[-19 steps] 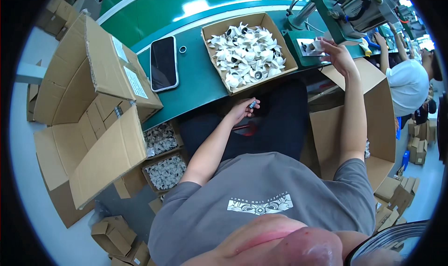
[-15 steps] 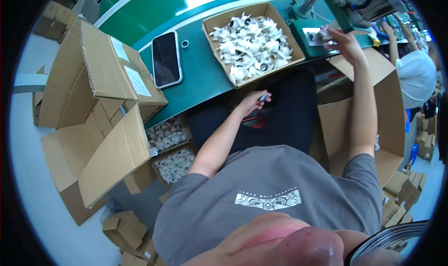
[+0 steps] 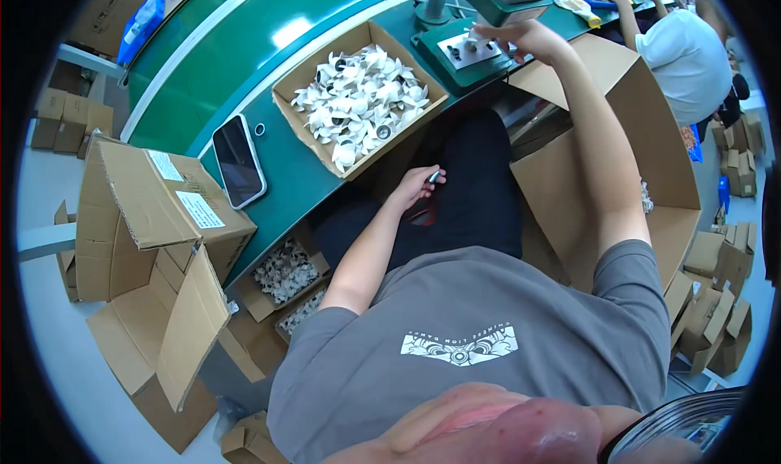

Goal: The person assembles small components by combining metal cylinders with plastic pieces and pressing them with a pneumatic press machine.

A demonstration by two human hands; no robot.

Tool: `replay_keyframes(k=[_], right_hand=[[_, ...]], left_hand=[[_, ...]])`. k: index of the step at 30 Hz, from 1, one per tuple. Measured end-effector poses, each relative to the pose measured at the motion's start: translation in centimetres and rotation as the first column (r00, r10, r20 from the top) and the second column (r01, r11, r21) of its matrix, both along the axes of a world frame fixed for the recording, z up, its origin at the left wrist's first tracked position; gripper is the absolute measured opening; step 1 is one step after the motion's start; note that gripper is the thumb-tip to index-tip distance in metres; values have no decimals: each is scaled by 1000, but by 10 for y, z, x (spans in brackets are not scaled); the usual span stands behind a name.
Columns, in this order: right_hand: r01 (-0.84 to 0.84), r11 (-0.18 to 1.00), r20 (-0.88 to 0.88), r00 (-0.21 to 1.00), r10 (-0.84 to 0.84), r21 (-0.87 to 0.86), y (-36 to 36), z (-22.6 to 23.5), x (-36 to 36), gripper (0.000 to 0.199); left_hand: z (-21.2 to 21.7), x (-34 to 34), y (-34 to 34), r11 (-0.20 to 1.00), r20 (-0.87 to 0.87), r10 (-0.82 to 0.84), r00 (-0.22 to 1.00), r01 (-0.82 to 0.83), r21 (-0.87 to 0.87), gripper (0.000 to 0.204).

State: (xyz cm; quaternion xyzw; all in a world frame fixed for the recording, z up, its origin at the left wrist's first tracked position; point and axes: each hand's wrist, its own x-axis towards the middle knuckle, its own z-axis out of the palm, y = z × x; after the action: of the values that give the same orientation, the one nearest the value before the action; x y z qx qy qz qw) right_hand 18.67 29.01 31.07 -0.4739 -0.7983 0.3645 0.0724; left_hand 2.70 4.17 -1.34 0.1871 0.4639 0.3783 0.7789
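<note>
My left hand (image 3: pixel 416 188) is over my lap, its fingers closed on a small metallic cylinder (image 3: pixel 434 177). At the bench, my right hand (image 3: pixel 527 41) reaches to a silver plate (image 3: pixel 480 50) on a green press base (image 3: pixel 455 67). Its thumb and fingers close round a small white part (image 3: pixel 472 36) just over the plate; blur hides its exact shape. Left of the press, an open cardboard box (image 3: pixel 321 152) holds a heap of white bladed impellers (image 3: pixel 358 98), some with dark round centres.
A phone (image 3: pixel 238 161) and a small ring (image 3: pixel 259 129) lie on the green bench. Large open cartons stand at left (image 3: pixel 154 317) and right (image 3: pixel 569 207). Below the bench are boxes of small white parts (image 3: pixel 285 273). Another person (image 3: pixel 687 61) works at the far right.
The view has turned, shifting the bench and boxes left and tilting them. My right hand stays at the press plate with its fingers repositioned. My left hand still holds the metallic cylinder.
</note>
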Motion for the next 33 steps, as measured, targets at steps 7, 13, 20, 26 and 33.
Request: replay_keyframes(k=[7,13,20,26,33], right_hand=[[12,952,-2,1000,-12,307,24,-16,22,29],[-136,917,162,983,80,375,44,-52,26,29],[227,765,-180,973,-147,603,-25,-21,7,27],[227,777,-533,831,160,587,-180,-119,-38,7],[-222,975,-381,902,205,-1,-246,-169,-10,19]], left_hand=[[11,-8,-22,996,-3,76,997,-76,-46,31],[4,-22,-25,993,-30,118,993,-118,-25,33],[8,-26,-36,981,-68,194,979,-195,-9,38],[48,-17,-44,989,306,115,945,-139,59,40],[68,0,-72,971,562,151,813,-229,71,37]])
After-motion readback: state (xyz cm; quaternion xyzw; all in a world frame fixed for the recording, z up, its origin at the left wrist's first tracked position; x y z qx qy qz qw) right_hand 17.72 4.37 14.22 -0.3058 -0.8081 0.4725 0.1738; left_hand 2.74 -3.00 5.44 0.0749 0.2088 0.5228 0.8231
